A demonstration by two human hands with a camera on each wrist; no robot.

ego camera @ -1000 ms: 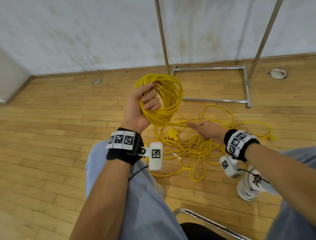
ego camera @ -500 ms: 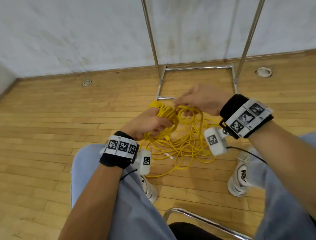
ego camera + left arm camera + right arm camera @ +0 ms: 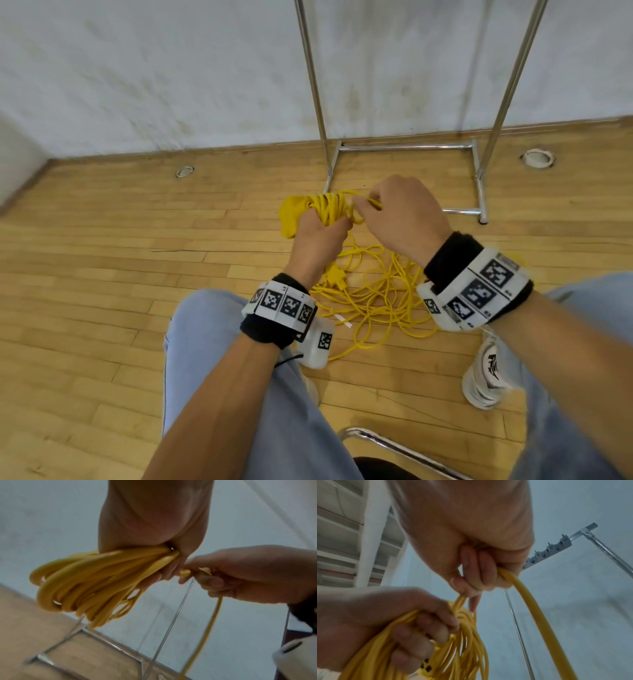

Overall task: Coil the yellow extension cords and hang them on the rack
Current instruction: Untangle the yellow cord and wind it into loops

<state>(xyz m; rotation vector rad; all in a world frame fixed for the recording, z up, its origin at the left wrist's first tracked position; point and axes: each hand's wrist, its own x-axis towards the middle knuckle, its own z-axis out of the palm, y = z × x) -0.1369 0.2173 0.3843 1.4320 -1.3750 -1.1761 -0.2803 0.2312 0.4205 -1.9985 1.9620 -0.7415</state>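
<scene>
My left hand [image 3: 318,236] grips a bundle of coiled yellow extension cord [image 3: 327,205], its loops hanging below the fist in the left wrist view [image 3: 89,586]. Right beside it, my right hand [image 3: 394,216] pinches a single strand of the same cord [image 3: 530,601] and holds it against the coil. The loose rest of the cord [image 3: 380,298] lies tangled on the wooden floor between my feet, with a yellow plug [image 3: 335,275] among it. The chrome rack [image 3: 407,147] stands just beyond my hands against the wall; its hook bar [image 3: 549,551] shows high in the right wrist view.
I sit on a chair with a chrome frame [image 3: 394,445], knees apart, a white shoe [image 3: 486,373] to the right of the tangle. Two round floor fittings [image 3: 536,158] [image 3: 185,170] lie near the wall. A white wall closes the space behind the rack.
My right hand rose from the floor tangle with a strand and came to the coil. My left hand dropped lower and turned the coil sideways. The view shifted slightly.
</scene>
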